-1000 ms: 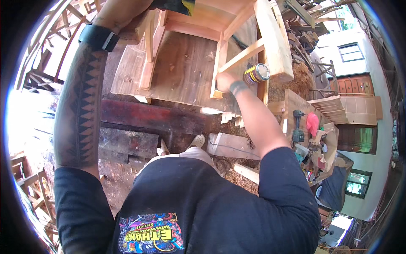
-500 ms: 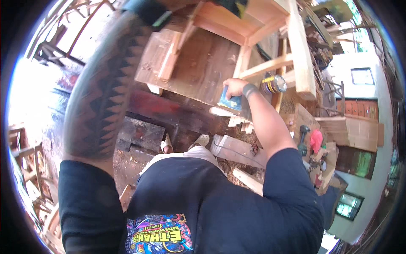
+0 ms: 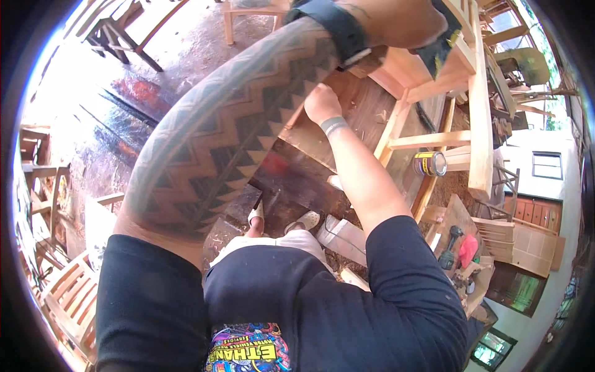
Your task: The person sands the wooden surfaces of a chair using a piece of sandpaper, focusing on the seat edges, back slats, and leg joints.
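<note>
My left hand (image 3: 396, 22) reaches across at the top, its fingers closed around a limp dark piece with yellow marks (image 3: 441, 40) that looks like a rag. That hand is beside an unfinished wooden chair frame (image 3: 396, 133) lying on a brown wooden worktop (image 3: 310, 139). My right hand (image 3: 322, 104) is closed in a fist low over the worktop, left of the frame. My left forearm crosses in front of it and hides whatever it may hold. A small can with a yellow-and-dark label (image 3: 431, 164) sits near the frame's legs.
On the right, a side bench holds a green power drill (image 3: 451, 245) and a pink object (image 3: 469, 250). Boards (image 3: 341, 239) lie on the ground by my feet. Wooden chairs (image 3: 77, 297) stand at the left, and more wood is stacked at the far right.
My view has swung left, shifting the frame and can rightward. My right hand has slid away from the worktop's near edge, and the blue cloth-like piece under it is now out of sight.
</note>
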`<state>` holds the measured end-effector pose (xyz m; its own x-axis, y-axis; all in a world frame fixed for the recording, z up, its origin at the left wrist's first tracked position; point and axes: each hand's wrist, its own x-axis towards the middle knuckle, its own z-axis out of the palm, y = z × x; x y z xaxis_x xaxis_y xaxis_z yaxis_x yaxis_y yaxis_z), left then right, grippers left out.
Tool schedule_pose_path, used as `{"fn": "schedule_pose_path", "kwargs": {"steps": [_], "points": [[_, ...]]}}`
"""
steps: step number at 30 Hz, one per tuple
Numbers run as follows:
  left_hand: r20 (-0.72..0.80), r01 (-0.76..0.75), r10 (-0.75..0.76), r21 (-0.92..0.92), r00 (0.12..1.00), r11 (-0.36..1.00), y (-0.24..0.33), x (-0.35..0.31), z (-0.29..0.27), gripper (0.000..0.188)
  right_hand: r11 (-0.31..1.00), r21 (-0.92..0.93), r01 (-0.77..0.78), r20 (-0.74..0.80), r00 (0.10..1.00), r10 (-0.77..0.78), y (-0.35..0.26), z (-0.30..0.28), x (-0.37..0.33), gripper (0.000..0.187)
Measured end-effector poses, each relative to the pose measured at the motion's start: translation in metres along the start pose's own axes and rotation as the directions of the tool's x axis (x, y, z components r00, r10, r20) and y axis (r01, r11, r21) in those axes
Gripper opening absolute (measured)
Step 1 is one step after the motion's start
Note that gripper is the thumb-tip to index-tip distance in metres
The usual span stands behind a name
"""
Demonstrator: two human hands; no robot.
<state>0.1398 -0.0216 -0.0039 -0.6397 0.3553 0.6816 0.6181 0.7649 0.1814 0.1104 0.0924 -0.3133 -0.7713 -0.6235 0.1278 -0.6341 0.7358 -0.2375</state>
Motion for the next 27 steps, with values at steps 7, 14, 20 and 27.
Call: {"fn": "schedule_pose_path", "kwargs": {"steps": [7,14,20,27], "points": [[-0.027,0.051,-0.054,-0.100,0.998,0.994,0.002,0.004,0.009,0.022,0.995,-0.050,-0.087,-0.021,0.996,0.086,-0.027,0.018,-0.041,0.032],[-0.042,0.069,-0.075,-0.129,0.996,0.989,0.002,0.002,0.010,0.021,0.969,-0.207,-0.133,0.392,0.896,0.207,-0.049,-0.020,-0.034,0.034],[-0.043,0.076,-0.083,-0.137,0.996,0.988,-0.001,0.000,0.010,0.021,0.987,-0.162,-0.004,0.178,0.983,0.033,-0.006,-0.039,-0.017,0.029],[-0.049,0.077,-0.083,-0.123,0.995,0.989,-0.005,-0.006,0.008,0.021,0.994,-0.110,-0.016,0.051,0.998,0.021,-0.006,0.011,-0.023,0.030]]}}
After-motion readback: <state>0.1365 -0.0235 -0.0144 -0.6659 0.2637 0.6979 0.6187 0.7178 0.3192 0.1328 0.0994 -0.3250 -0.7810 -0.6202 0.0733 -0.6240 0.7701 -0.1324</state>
